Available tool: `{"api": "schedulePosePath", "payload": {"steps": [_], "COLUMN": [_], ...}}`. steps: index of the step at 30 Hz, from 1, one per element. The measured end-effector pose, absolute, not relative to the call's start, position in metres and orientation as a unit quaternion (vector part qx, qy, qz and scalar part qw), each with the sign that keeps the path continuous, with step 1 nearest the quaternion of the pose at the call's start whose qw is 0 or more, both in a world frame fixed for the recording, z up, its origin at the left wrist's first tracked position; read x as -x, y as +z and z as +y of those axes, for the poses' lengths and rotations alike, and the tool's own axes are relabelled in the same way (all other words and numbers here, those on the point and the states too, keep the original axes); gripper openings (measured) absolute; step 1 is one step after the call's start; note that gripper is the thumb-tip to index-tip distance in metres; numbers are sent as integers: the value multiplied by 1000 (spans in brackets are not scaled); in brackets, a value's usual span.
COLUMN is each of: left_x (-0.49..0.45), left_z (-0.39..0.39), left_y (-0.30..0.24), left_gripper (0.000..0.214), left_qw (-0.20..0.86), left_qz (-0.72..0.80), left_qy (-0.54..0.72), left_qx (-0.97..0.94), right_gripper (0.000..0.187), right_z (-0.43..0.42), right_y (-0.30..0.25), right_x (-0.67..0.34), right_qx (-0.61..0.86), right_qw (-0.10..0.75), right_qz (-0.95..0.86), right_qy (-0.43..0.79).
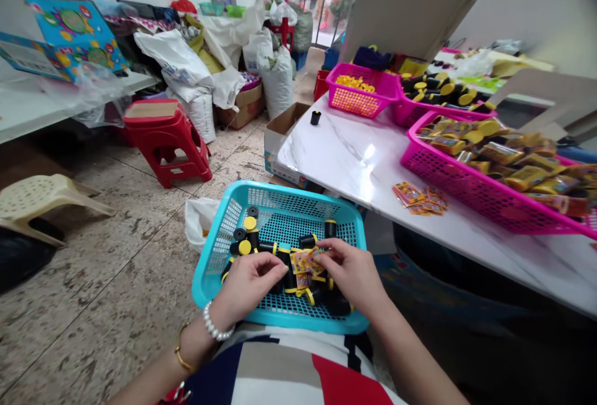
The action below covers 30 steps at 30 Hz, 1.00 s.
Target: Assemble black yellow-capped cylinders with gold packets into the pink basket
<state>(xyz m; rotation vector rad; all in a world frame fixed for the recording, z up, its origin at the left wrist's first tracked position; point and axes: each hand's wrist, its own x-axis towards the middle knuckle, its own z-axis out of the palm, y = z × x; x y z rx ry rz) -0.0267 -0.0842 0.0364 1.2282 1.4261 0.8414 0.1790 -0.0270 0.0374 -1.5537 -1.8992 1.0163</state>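
A turquoise plastic basket [205,268] rests on my lap, holding several black cylinders with yellow caps [331,228]. My right hand [347,268] is closed over the basket, thumb and fingers pinching small colourful printed cards [305,261], yellow and orange. Just left of those cards is my left hand [254,283], its thumb and index finger pressed together. Whatever may be between those fingertips is too small to make out. A pearl bracelet [216,324] circles the left wrist.
On the white marbled table [345,156] at right lie similar cards [421,198] and a lone black cylinder [315,117]. Pink baskets [448,187] hold wrapped pieces, black cylinders and yellow parts. A red stool [163,137], a cream stool [41,196] and white sacks [277,81] stand at left.
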Motion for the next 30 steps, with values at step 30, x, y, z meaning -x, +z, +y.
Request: {"api": "schedulePosePath", "payload": {"steps": [30], "left_x": [7], "left_z": [-90], "left_y": [55], "left_gripper": [28], "left_qw": [505], "left_qz": [579], "left_qy": [486], "left_qx": [-416], "right_gripper": [39], "right_z": [-44], "right_y": [32], "right_x": [-138], "right_qx": [505], "right_qw": [420], "right_qz": [-585], "right_qy": [476]}}
